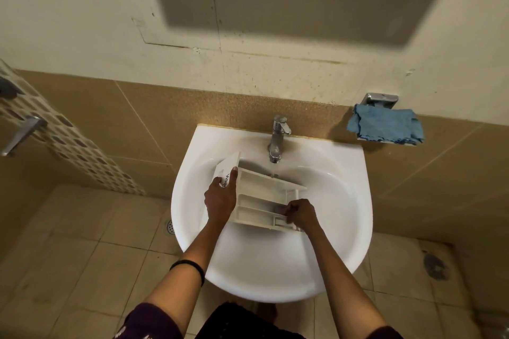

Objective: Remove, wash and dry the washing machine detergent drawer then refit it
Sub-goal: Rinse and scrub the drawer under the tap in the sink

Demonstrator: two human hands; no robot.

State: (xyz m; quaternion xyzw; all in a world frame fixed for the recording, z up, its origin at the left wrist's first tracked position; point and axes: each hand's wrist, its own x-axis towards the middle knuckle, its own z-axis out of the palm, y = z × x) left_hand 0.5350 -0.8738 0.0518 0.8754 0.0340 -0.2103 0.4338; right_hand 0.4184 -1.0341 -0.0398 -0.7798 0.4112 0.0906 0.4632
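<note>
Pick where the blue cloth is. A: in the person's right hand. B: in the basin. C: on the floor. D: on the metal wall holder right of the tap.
D: the blue cloth lies draped on the metal holder right of the tap, while the left hand and right hand hold the detergent drawer.

There is only one bit of writing I can read, and it is on the white front of the detergent drawer (pixel 264 195): dark letters that start "Whi", running sideways along the panel. The left hand (pixel 220 198) holds that front and covers the rest of the word, so I cannot tell how it ends. The purple sleeve (pixel 148 322) at the bottom has some pale marks that may be letters, but they are too blurry and cut off to read.
</note>
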